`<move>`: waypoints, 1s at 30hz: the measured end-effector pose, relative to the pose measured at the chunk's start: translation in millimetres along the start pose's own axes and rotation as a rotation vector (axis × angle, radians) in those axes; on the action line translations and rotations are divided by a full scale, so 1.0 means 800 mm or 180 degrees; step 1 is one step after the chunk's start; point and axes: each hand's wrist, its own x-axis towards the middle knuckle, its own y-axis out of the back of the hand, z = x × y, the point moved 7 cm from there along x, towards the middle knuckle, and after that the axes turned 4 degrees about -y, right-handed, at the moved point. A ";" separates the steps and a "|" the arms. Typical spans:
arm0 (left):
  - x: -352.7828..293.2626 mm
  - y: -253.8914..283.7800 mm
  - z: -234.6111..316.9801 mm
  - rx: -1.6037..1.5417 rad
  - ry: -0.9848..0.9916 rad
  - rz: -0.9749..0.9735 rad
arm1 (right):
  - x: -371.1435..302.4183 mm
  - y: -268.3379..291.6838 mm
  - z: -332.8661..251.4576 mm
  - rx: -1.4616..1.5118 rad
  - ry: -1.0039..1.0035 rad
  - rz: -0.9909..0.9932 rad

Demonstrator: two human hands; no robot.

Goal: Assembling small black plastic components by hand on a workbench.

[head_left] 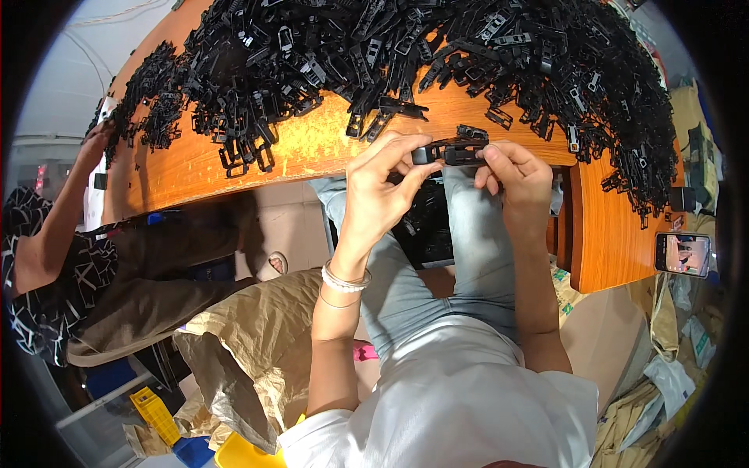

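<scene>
Between my two hands is a black plastic clip-like part (459, 153), held level just off the table's near edge. My left hand (384, 175) pinches its left end between thumb and fingers. At the other end, the thumb and fingertips of my right hand (511, 173) close on the part. Just beyond it, another black part (471, 132) lies at the table edge. Several loose black parts (382, 117) rest on the wood a little farther off, in front of the big heap (312, 54).
The heap of black parts curves across the orange wooden table (312, 148) and down its right side. A phone (683, 255) stands at the right edge. A co-worker's arm (58, 226) reaches to the table at far left. Brown paper (257, 335) lies beside me.
</scene>
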 end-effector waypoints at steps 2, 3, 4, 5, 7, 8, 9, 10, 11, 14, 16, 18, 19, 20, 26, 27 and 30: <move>-0.002 0.000 -0.003 -0.0024 0.0072 -0.0007 | -0.002 0.000 0.003 0.0040 -0.0027 0.0000; -0.003 0.001 -0.004 -0.0024 0.0072 -0.0003 | -0.002 -0.001 0.004 0.0084 -0.0055 -0.0003; -0.003 0.001 -0.005 -0.0031 0.0048 -0.0010 | -0.002 -0.001 0.004 0.0083 -0.0055 -0.0007; -0.003 0.000 -0.006 -0.0041 0.0025 -0.0020 | -0.002 -0.001 0.005 0.0109 -0.0119 -0.0015; -0.004 -0.002 -0.004 -0.0107 0.0010 -0.0041 | -0.002 -0.001 0.006 0.0132 -0.0185 -0.0023; -0.005 -0.004 -0.002 -0.0168 -0.0007 -0.0064 | -0.003 -0.002 0.005 -0.0009 -0.0175 -0.0026; -0.006 -0.004 -0.002 -0.0169 -0.0006 -0.0065 | -0.003 -0.003 0.005 -0.0151 -0.0165 -0.0028; -0.007 -0.005 -0.002 -0.0147 0.0039 -0.0109 | -0.003 -0.002 0.006 -0.0151 -0.0166 -0.0027; -0.009 -0.007 -0.002 -0.0125 0.0086 -0.0151 | -0.003 -0.001 0.008 -0.0235 -0.0180 -0.0021; -0.017 -0.021 -0.014 -0.1269 0.0855 0.0073 | -0.007 -0.004 0.002 -0.0211 0.0079 0.0004; -0.023 -0.030 -0.024 -0.1916 0.1009 0.0141 | -0.011 -0.008 -0.005 -0.0099 0.0357 0.0016; -0.036 -0.050 -0.043 -0.3035 0.1923 0.0286 | -0.013 -0.016 -0.004 -0.0465 0.0578 -0.0122; -0.037 -0.056 -0.041 -0.2858 0.1914 0.0140 | -0.014 -0.013 0.001 -0.0466 0.0580 -0.0119; -0.037 -0.055 -0.044 -0.2856 0.1909 0.0141 | -0.014 -0.011 0.004 -0.0780 0.0656 -0.0114; -0.028 -0.054 -0.040 -0.2148 0.1447 -0.0224 | -0.010 -0.008 0.017 -0.0395 0.0144 -0.0081; -0.027 -0.055 -0.040 -0.2149 0.1447 -0.0230 | -0.011 -0.011 0.011 -0.0325 0.0402 -0.0222; -0.021 -0.062 -0.040 -0.2130 0.1480 -0.0471 | -0.012 -0.004 0.009 -0.0220 0.0618 -0.0066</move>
